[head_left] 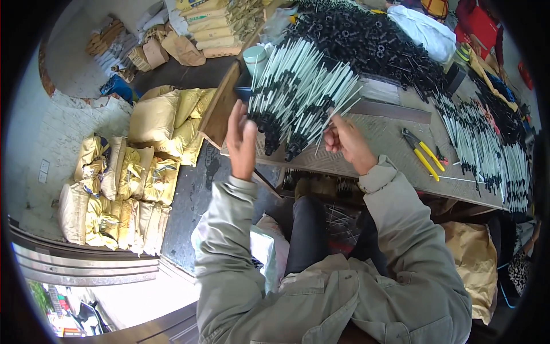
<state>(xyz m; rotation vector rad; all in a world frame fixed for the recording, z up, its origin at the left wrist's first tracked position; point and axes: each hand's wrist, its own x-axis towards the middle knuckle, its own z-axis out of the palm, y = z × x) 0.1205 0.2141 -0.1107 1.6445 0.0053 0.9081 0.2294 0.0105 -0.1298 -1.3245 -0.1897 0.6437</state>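
A heap of thin white rods with black plastic fittings [298,86] lies at the near left of the worktable [378,135]. My left hand [242,140] is at the heap's left side, fingers stretched upward and thumb apart, with nothing seen in it. On the other side, my right hand [349,142] has its fingers curled in beside the rod ends. Whatever its fingertips pinch, if anything, is hidden among the rods. Farther right lie pliers [423,153] with yellow handles.
A large mound of black plastic fittings [355,40] covers the table's back. More white rods [475,143] lie in rows at the right. A pale green cup [255,57] stands behind the heap. Filled sacks [152,120] are stacked on the floor at left.
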